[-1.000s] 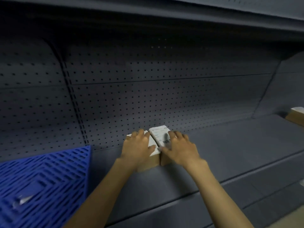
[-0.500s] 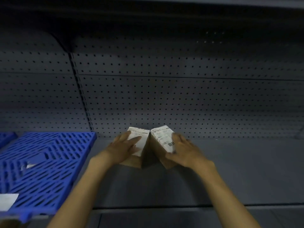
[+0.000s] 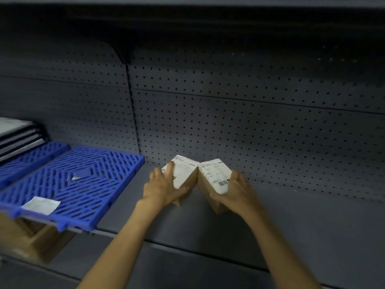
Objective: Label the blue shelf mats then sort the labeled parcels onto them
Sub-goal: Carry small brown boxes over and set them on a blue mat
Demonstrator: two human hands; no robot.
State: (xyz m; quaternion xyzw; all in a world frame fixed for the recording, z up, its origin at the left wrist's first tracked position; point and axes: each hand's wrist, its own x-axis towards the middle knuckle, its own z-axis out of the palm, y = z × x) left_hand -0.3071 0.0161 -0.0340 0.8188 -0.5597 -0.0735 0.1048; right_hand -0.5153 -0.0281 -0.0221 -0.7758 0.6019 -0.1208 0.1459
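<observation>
Two small brown cardboard parcels with white shipping labels are held above the grey shelf (image 3: 291, 215), tilted apart like a tent. My left hand (image 3: 162, 187) grips the left parcel (image 3: 184, 174), fingers over its label and thumb under its edge. My right hand (image 3: 235, 192) grips the right parcel (image 3: 214, 176), whose label shows a barcode. A blue slotted shelf mat (image 3: 83, 188) lies to the left, carrying a white label (image 3: 40, 205) near its front edge and a small blue tag (image 3: 82, 173) in its middle. A second blue mat (image 3: 31, 161) lies further left.
A stack of grey and white flat packages (image 3: 18, 136) sits on the far-left mat. An open cardboard box (image 3: 27, 238) stands on the lower level under the mat's front edge. The perforated grey back panel (image 3: 250, 122) closes the shelf behind.
The view has swung to the left, so both mats and the stack now show. Both hands have lifted the two parcels, tilted them apart and carried them left, toward the mat.
</observation>
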